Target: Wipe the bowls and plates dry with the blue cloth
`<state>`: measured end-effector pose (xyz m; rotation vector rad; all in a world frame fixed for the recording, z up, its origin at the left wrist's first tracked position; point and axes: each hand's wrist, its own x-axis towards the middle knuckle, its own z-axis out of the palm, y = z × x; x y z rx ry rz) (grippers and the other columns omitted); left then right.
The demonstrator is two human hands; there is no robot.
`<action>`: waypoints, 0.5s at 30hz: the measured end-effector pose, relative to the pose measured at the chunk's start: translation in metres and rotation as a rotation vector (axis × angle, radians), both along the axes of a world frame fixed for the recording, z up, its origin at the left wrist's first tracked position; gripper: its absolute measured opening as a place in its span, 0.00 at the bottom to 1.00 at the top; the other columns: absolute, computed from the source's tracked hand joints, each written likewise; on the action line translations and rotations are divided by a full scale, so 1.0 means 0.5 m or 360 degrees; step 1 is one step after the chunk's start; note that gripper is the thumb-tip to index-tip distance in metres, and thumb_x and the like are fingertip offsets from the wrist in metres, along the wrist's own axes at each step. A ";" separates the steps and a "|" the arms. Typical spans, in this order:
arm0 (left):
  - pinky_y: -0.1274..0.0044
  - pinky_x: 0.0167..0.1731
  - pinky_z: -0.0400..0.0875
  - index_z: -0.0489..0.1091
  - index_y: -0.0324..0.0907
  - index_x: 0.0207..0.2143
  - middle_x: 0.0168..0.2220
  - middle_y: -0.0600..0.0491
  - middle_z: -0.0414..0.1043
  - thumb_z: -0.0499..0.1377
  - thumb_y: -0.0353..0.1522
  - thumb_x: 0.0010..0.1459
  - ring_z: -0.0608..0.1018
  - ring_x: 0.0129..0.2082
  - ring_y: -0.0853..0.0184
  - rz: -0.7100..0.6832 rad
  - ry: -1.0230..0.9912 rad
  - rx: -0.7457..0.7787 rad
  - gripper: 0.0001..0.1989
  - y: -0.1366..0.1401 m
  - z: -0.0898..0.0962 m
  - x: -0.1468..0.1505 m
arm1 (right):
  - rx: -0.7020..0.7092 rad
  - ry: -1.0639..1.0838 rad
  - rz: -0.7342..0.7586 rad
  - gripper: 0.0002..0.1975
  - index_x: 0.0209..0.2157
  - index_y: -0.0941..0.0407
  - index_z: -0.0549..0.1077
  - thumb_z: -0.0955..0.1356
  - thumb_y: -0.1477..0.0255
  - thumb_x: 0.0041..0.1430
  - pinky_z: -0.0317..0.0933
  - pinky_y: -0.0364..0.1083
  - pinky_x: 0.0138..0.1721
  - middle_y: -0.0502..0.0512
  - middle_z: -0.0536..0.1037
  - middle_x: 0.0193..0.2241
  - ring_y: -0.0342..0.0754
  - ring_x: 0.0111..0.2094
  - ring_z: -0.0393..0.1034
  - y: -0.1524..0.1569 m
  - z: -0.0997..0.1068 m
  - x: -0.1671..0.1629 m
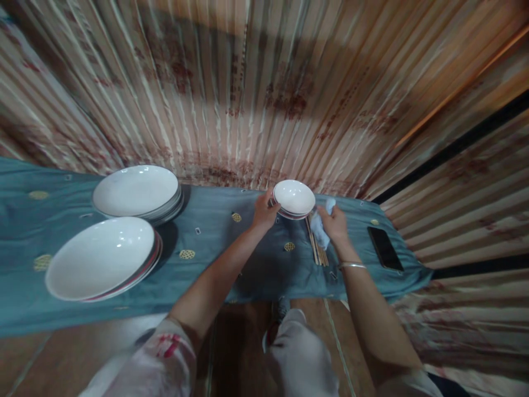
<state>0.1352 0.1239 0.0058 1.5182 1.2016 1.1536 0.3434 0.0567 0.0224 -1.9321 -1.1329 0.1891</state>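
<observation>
My left hand [265, 210] grips the left rim of a small white bowl [294, 196], which looks stacked on at least one more bowl. Just right of the bowl, my right hand [334, 221] is closed on a pale blue-white cloth [319, 229] that hangs down from the fingers. Beneath the cloth, several wooden chopsticks [317, 251] lie on the table, partly covered by it. Whether the bowl stack rests fully on the table cannot be made out.
Two stacks of large white dishes stand at the left: a rear stack [136, 191] and a front stack [101, 259]. A black phone [385, 248] lies at the right on the teal tablecloth [215, 220]. A pleated curtain [264, 99] hangs directly behind the table.
</observation>
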 end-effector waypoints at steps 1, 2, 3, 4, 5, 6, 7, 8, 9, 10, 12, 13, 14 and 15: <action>0.65 0.53 0.65 0.71 0.40 0.55 0.48 0.45 0.74 0.62 0.26 0.50 0.73 0.52 0.57 -0.0010 -0.0061 -0.0003 0.27 -0.019 0.001 -0.009 | 0.0028 -0.0034 0.0003 0.19 0.25 0.55 0.67 0.66 0.52 0.50 0.58 0.48 0.32 0.47 0.67 0.19 0.47 0.26 0.61 -0.014 0.002 -0.010; 0.65 0.53 0.65 0.70 0.40 0.55 0.49 0.45 0.74 0.62 0.27 0.51 0.73 0.53 0.57 -0.0003 -0.0127 -0.0017 0.27 -0.039 0.002 -0.020 | 0.0058 -0.0043 0.0032 0.20 0.27 0.55 0.69 0.65 0.51 0.50 0.59 0.48 0.33 0.49 0.69 0.21 0.48 0.26 0.62 -0.028 0.003 -0.024; 0.65 0.54 0.65 0.70 0.41 0.55 0.50 0.45 0.74 0.62 0.27 0.51 0.73 0.53 0.58 0.0015 -0.0192 -0.0044 0.26 -0.060 0.002 -0.032 | 0.0090 -0.0032 0.0089 0.22 0.29 0.56 0.71 0.64 0.51 0.51 0.59 0.49 0.34 0.51 0.72 0.22 0.50 0.27 0.64 -0.040 0.004 -0.043; 0.66 0.54 0.65 0.70 0.42 0.55 0.51 0.45 0.73 0.62 0.27 0.52 0.73 0.53 0.59 0.0035 -0.0249 -0.0075 0.26 -0.082 0.001 -0.046 | 0.0123 -0.0001 0.0154 0.23 0.33 0.57 0.73 0.64 0.50 0.51 0.60 0.49 0.34 0.53 0.74 0.24 0.51 0.29 0.66 -0.052 0.005 -0.066; 0.66 0.53 0.66 0.70 0.43 0.55 0.51 0.46 0.73 0.62 0.26 0.52 0.73 0.53 0.59 0.0072 -0.0299 -0.0115 0.26 -0.104 0.001 -0.061 | 0.0157 0.0045 0.0230 0.25 0.37 0.58 0.74 0.64 0.50 0.51 0.61 0.49 0.36 0.55 0.76 0.27 0.52 0.31 0.68 -0.063 0.005 -0.094; 0.67 0.52 0.67 0.70 0.44 0.54 0.51 0.46 0.73 0.62 0.26 0.52 0.74 0.52 0.60 0.0112 -0.0342 -0.0142 0.25 -0.126 0.001 -0.077 | 0.0200 0.0101 0.0304 0.27 0.40 0.58 0.75 0.63 0.50 0.52 0.62 0.49 0.37 0.57 0.78 0.29 0.53 0.33 0.69 -0.072 0.004 -0.126; 0.67 0.51 0.67 0.71 0.44 0.54 0.51 0.46 0.73 0.62 0.26 0.52 0.74 0.52 0.60 0.0157 -0.0372 -0.0167 0.25 -0.147 0.001 -0.095 | 0.0219 0.0156 0.0381 0.28 0.42 0.59 0.75 0.63 0.50 0.52 0.62 0.49 0.36 0.57 0.78 0.30 0.53 0.34 0.69 -0.080 0.003 -0.160; 0.67 0.51 0.68 0.71 0.45 0.54 0.51 0.46 0.73 0.62 0.27 0.52 0.74 0.52 0.60 0.0190 -0.0393 -0.0173 0.24 -0.167 0.001 -0.114 | 0.0179 0.0218 0.0472 0.28 0.43 0.59 0.76 0.63 0.51 0.53 0.62 0.48 0.35 0.57 0.78 0.29 0.52 0.32 0.69 -0.086 0.001 -0.195; 0.67 0.52 0.67 0.70 0.45 0.54 0.52 0.46 0.73 0.61 0.27 0.53 0.74 0.53 0.60 0.0219 -0.0409 -0.0157 0.24 -0.186 0.003 -0.134 | 0.0117 0.0301 0.0544 0.28 0.44 0.60 0.76 0.64 0.52 0.53 0.62 0.47 0.32 0.56 0.78 0.27 0.51 0.29 0.69 -0.091 -0.001 -0.231; 0.67 0.52 0.67 0.70 0.46 0.54 0.52 0.47 0.72 0.61 0.29 0.53 0.74 0.53 0.60 0.0252 -0.0416 -0.0139 0.24 -0.204 0.005 -0.156 | 0.0064 0.0383 0.0616 0.28 0.44 0.60 0.76 0.64 0.52 0.54 0.62 0.46 0.30 0.54 0.77 0.26 0.49 0.27 0.68 -0.095 -0.003 -0.268; 0.67 0.53 0.66 0.70 0.47 0.54 0.52 0.48 0.72 0.61 0.30 0.53 0.74 0.53 0.61 0.0321 -0.0405 -0.0072 0.23 -0.237 0.013 -0.204 | 0.0014 0.0506 0.0753 0.26 0.42 0.60 0.77 0.65 0.53 0.53 0.61 0.44 0.28 0.52 0.76 0.24 0.47 0.25 0.67 -0.100 -0.009 -0.339; 0.67 0.54 0.66 0.70 0.48 0.54 0.52 0.48 0.72 0.61 0.31 0.54 0.73 0.54 0.61 0.0364 -0.0384 -0.0013 0.23 -0.252 0.018 -0.229 | -0.0015 0.0558 0.0835 0.25 0.42 0.59 0.78 0.65 0.53 0.54 0.60 0.43 0.27 0.51 0.75 0.23 0.46 0.24 0.66 -0.101 -0.012 -0.372; 0.67 0.54 0.66 0.70 0.48 0.54 0.51 0.49 0.72 0.61 0.32 0.54 0.73 0.54 0.61 0.0414 -0.0340 0.0065 0.23 -0.267 0.025 -0.256 | -0.0036 0.0610 0.0898 0.24 0.41 0.59 0.78 0.65 0.54 0.54 0.60 0.43 0.27 0.50 0.74 0.22 0.44 0.23 0.65 -0.102 -0.015 -0.405; 0.66 0.55 0.65 0.70 0.49 0.54 0.51 0.49 0.72 0.61 0.34 0.54 0.72 0.54 0.60 0.0467 -0.0274 0.0153 0.23 -0.281 0.032 -0.284 | -0.0059 0.0656 0.0968 0.23 0.40 0.58 0.78 0.65 0.55 0.55 0.59 0.42 0.26 0.49 0.74 0.22 0.43 0.23 0.64 -0.102 -0.019 -0.436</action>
